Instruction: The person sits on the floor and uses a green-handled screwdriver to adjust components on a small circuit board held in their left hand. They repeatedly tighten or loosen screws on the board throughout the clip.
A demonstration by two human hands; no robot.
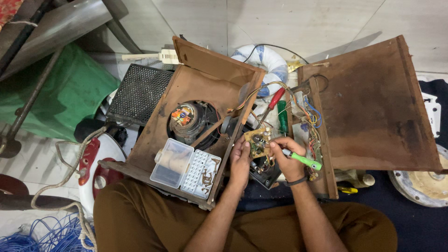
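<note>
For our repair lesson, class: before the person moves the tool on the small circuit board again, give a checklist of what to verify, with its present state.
1. Left hand steadies the circuit board: ok.
2. Right hand grips the green-handled tool: ok.
3. Tool tip meets the board: cannot tell, too small.
4. Wires from the board run clear of both hands: cannot tell.
5. Screw box lies open on the wooden cabinet, within reach: ok.

the screwdriver (pixel 303 160) handle was lime green, the cabinet (pixel 196 107) worn brown, the wires (pixel 51 233) blue, the trousers (pixel 140 219) olive-brown.
</note>
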